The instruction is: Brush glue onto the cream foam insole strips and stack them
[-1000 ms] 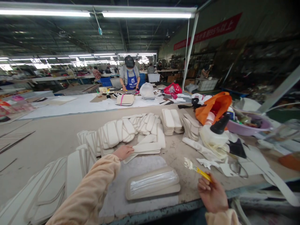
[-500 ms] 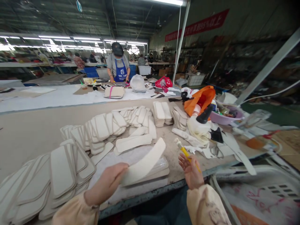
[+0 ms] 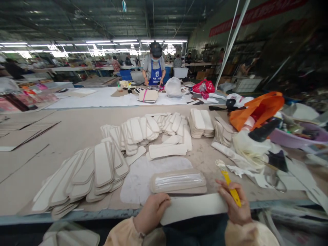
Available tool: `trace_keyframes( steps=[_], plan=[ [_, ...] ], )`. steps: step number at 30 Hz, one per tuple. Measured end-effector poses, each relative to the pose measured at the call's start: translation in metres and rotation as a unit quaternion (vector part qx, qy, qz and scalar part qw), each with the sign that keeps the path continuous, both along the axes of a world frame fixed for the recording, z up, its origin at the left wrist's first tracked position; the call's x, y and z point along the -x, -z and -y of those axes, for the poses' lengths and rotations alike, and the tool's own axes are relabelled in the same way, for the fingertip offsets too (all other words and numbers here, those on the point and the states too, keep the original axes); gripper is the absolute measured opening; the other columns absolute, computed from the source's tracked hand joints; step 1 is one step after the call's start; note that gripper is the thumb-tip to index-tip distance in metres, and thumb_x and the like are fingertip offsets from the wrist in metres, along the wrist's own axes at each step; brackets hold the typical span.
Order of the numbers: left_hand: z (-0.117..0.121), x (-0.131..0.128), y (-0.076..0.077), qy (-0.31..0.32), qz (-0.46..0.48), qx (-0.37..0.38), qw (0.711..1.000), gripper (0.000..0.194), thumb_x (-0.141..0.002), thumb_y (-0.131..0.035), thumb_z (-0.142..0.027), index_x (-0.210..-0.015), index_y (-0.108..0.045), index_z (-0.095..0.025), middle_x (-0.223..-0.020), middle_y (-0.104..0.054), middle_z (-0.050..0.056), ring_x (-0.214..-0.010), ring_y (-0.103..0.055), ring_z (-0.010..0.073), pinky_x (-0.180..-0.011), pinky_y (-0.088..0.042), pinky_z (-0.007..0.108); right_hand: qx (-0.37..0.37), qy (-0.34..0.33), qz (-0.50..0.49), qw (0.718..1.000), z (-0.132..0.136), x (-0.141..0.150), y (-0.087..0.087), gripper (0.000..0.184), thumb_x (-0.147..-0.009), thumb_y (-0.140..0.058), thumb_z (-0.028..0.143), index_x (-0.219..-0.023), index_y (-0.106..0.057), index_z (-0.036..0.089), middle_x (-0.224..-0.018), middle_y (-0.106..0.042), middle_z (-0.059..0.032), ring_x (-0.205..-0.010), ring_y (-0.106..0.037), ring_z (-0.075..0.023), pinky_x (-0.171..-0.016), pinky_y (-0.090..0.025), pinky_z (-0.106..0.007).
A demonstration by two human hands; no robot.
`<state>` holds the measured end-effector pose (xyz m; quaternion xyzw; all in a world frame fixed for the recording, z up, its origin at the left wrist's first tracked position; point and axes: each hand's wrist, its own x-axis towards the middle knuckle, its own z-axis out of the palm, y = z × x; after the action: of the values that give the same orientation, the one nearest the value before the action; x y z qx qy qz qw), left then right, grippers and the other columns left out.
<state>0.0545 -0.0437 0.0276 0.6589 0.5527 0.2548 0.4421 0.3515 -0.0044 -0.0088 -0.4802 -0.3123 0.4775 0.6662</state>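
**A:** Where is the pale strip (image 3: 193,209)?

**B:** Stretched between two hands, across the near edge of the counter (image 3: 82,131), just on the person's side of a beige panel (image 3: 167,188) with glossy streaks along its middle.

**A:** How is each hand set?

**B:** The left hand (image 3: 154,208) is closed in a pinch, thumb and fingers on the strip's left end. The right hand (image 3: 235,201) is partly curled: its fingertips hold the strip's other end, while a yellow-handled brush (image 3: 227,178) lies slanted in the same grip.

**A:** Why hold it at both ends?

**B:** Probably to keep so long and thin a piece flat; it seems bendy. The brush points up and away, its tip coated with something whitish, which likely keeps the wet end off the strip.

**A:** And the panel?

**B:** It rests on another piece, mostly over a whitish sheet (image 3: 137,179), which perhaps shields the counter from smears. The streaked side faces up, presumably so that it stays untouched.

**A:** What about the rest?

**B:** Fanned stacks (image 3: 103,164) of rounded pieces spread to the left, overlapping, edges showing, perhaps for easy picking. A low pile (image 3: 167,150) lies just behind the sheet, within reach.
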Motion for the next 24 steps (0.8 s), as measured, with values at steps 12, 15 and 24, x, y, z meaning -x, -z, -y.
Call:
trace_keyframes(
  steps=[12,15,24],
  plan=[
    [-0.008,0.016,-0.031,-0.081,0.225,0.071,0.968,0.021,-0.069,-0.071,-0.034,-0.081,-0.062,-0.019,-0.070,-0.059,0.000,-0.062,-0.052,0.0104,-0.056,-0.039,0.021,-0.078,0.006,0.123,0.989,-0.018,0.029,-0.004,0.033,-0.068,-0.075,0.033,-0.080,-0.047,0.022,-0.098,-0.070,-0.0079,-0.078,-0.065,-0.0184,-0.067,-0.050,-0.029],
    [0.004,0.013,-0.042,-0.017,0.204,-0.022,0.979,0.011,-0.074,-0.068,-0.031,-0.077,-0.066,-0.020,-0.071,-0.063,0.003,-0.067,-0.057,0.0146,-0.061,-0.044,0.026,-0.079,-0.009,0.107,0.991,-0.003,0.034,-0.012,0.030,-0.071,-0.071,0.037,-0.083,-0.048,0.023,-0.096,-0.070,-0.0085,-0.091,-0.065,-0.0230,-0.076,-0.050,-0.034],
    [-0.012,0.010,-0.005,-0.129,0.187,0.034,0.973,0.021,-0.071,-0.069,-0.033,-0.086,-0.062,-0.019,-0.072,-0.057,-0.001,-0.062,-0.050,0.0103,-0.054,-0.039,0.021,-0.013,-0.004,0.143,0.990,0.000,0.025,-0.013,0.047,-0.060,-0.080,0.039,-0.079,-0.040,0.023,-0.096,-0.071,-0.0084,-0.068,-0.062,-0.0182,-0.051,-0.043,-0.024]
  ],
)
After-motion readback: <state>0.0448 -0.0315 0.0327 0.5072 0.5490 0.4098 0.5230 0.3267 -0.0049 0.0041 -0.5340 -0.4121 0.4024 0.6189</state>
